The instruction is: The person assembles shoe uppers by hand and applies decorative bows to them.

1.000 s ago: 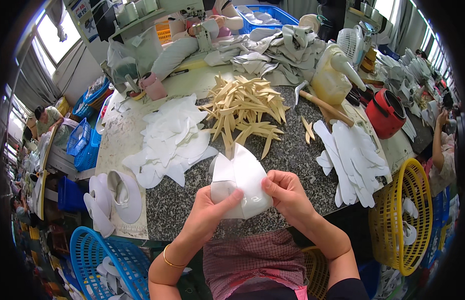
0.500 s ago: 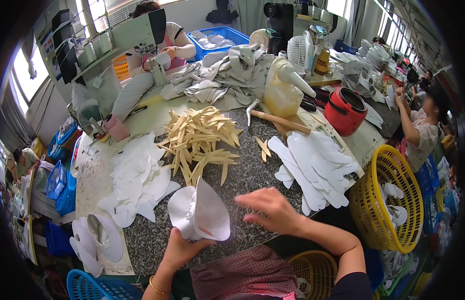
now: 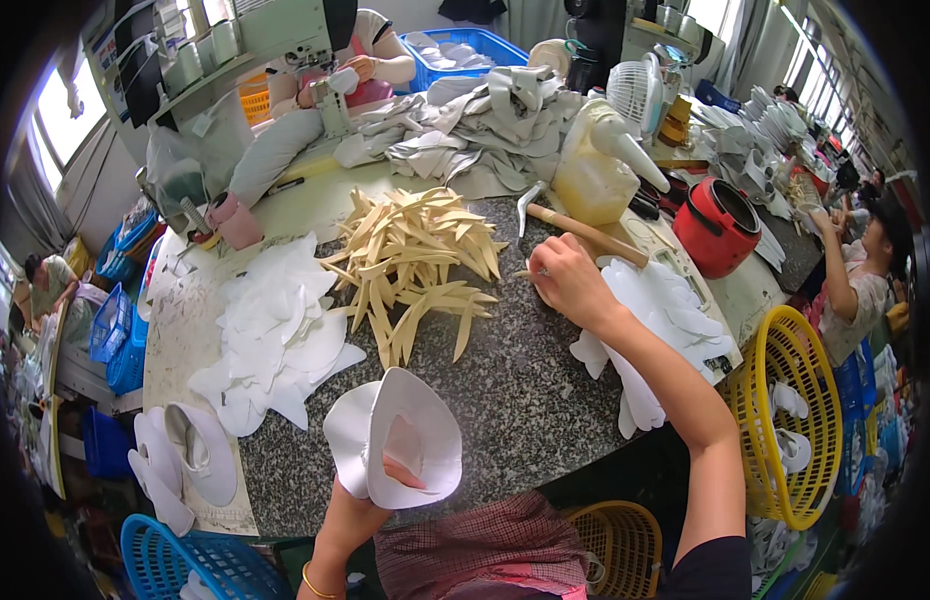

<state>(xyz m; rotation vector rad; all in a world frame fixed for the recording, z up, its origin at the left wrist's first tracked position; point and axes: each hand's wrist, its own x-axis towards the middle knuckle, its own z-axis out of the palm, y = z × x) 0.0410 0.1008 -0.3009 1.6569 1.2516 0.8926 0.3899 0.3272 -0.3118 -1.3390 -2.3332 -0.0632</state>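
Note:
My left hand (image 3: 357,508) is closed on a white shoe upper (image 3: 347,435) above the near edge of the dark speckled slab (image 3: 530,400). Its opening faces up, and fingertips show inside it. Out past the slab's middle, my right hand (image 3: 570,283) is closed in a pinch over the place of the small loose tan pieces. One tan crescent-shaped piece (image 3: 523,273) pokes out at its fingertips. To the left of that hand lies a heap of similar tan crescent pieces (image 3: 415,250). White flat cut pieces (image 3: 665,310) are stacked under and beside my right forearm.
More white cut pieces (image 3: 275,330) spread at left, near white shoe uppers (image 3: 200,455). A hammer (image 3: 590,235), a yellowish plastic bottle (image 3: 595,180) and a red pot (image 3: 717,228) stand or lie behind my right hand. A yellow basket (image 3: 785,410) stands at right. Co-workers sit farther off.
My right hand has moved forward and right from near the upper to the loose tan pieces, its fingers closing. My left hand has lowered the shoe upper slightly and tilted its opening.

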